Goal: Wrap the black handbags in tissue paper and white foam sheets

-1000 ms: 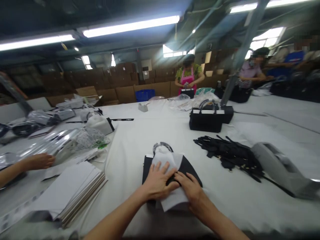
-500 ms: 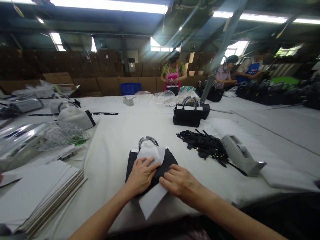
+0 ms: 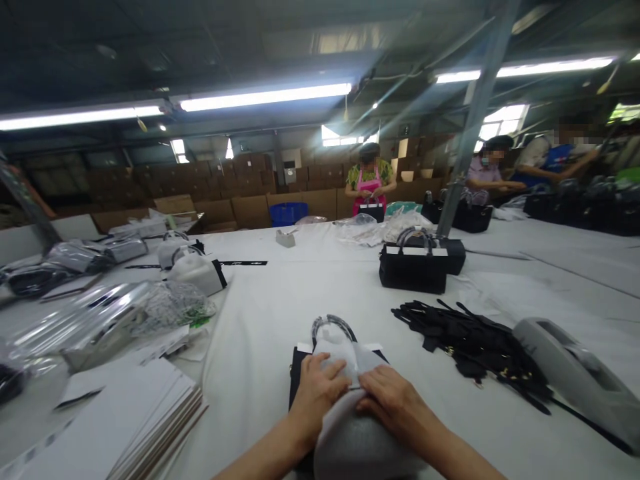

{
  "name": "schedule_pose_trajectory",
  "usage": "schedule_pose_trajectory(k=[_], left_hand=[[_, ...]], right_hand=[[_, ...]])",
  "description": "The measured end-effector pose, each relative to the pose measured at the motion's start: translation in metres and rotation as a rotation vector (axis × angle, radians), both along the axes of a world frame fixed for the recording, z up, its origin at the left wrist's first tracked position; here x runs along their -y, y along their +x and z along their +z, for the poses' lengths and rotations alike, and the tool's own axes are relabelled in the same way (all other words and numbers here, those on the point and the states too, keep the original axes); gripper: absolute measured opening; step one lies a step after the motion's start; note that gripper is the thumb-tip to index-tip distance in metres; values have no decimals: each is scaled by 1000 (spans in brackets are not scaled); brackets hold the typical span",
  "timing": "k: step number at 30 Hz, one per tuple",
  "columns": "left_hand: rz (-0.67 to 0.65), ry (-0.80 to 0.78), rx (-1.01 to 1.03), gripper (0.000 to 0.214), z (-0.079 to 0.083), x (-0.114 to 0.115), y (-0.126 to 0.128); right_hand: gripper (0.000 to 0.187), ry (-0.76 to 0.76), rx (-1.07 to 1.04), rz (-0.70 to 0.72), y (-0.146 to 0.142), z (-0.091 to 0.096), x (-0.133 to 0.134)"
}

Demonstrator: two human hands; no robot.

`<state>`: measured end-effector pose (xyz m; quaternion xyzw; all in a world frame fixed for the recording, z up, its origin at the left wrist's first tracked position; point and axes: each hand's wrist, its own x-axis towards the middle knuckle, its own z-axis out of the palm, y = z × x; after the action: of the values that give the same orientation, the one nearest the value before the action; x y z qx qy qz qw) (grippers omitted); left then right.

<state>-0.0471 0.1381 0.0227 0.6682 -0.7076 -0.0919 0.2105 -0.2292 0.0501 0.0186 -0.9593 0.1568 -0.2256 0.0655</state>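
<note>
A black handbag (image 3: 297, 373) lies on the white-covered table in front of me, its looped handles (image 3: 345, 325) pointing away. A soft white wrapping sheet (image 3: 367, 443) covers much of its front and reaches up to the handles. My left hand (image 3: 319, 393) presses on the sheet over the bag, fingers stretched out and a little apart. Close beside it, my right hand (image 3: 395, 403) has its fingers closed on the sheet's edge. The lower part of the bag is hidden under the sheet and my hands.
To the right lie a heap of black straps (image 3: 470, 343) and a grey tape dispenser (image 3: 575, 380). Behind them stands another black handbag (image 3: 413, 270) near a metal post (image 3: 473, 127). White cards (image 3: 145, 413) are stacked at left. Several co-workers, one in a pink apron (image 3: 369, 187), stand across the table.
My right hand has brought the loose sheet up over the bag's front, close to my left hand. The view has tilted up and shifted left, so the scene sits lower and further right.
</note>
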Motion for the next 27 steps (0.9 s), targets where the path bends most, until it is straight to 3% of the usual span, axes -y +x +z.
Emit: schedule_pose_trajectory(k=[4, 9, 12, 14, 15, 18, 19, 23, 27], left_hand=[[-179, 75, -159, 32, 8, -16, 11], [-220, 267, -286, 55, 20, -42, 32], [-303, 318, -265, 82, 21, -49, 37], [-272, 292, -261, 103, 20, -50, 34], [-219, 250, -273, 99, 19, -48, 31], [-29, 111, -283, 37, 14, -41, 21], [24, 87, -260, 31, 11, -39, 18], [128, 54, -180, 34, 2, -33, 12], [133, 51, -240, 32, -2, -33, 14]], right_hand=[[29, -30, 120, 34, -4, -4, -2], [37, -91, 145, 33, -5, -10, 0], [41, -128, 110, 9, -2, -12, 3], [43, -154, 26, -16, 4, -11, 6], [42, -160, -33, -27, 8, -9, 7], [35, -125, -207, -54, 21, 1, 12], [34, -87, -242, -56, 24, 6, 14], [37, 227, -269, 15, 19, 30, 27], [34, 556, -245, 114, 1, 47, 39]])
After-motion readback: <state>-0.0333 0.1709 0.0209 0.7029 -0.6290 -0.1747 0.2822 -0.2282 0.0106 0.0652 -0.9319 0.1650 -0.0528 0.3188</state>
